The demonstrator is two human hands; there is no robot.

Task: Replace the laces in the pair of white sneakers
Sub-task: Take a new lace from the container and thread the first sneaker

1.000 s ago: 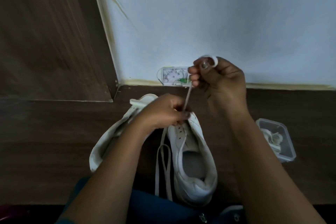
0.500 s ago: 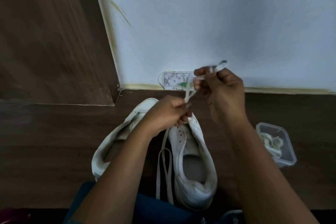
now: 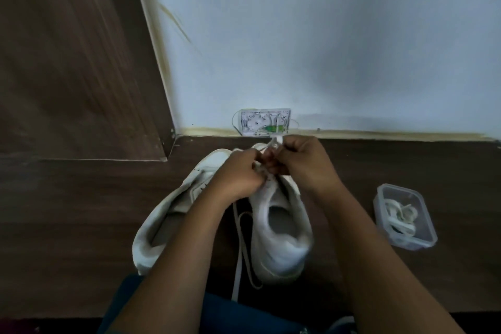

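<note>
Change: the right hand [image 3: 303,163], raised with the lace taut a second ago, has dropped to meet the left hand [image 3: 238,173] at the eyelets.
Meaning: that pull-through looks finished; the next eyelet is probably being threaded.
Fingers: the right fingers pinch the tip of the flat white lace [image 3: 240,238]; the left fingers curl on the white leather sneaker [image 3: 282,225] by its eyelets.
Sneaker: upright on the dark wooden floor [image 3: 81,198], between the forearms.
Axis: near to far, toe toward the wall, heel toward the person.

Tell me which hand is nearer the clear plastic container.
Right. The right hand pinches the lace over the sneaker, with the container off to its right; the left hand is farther left.
</note>
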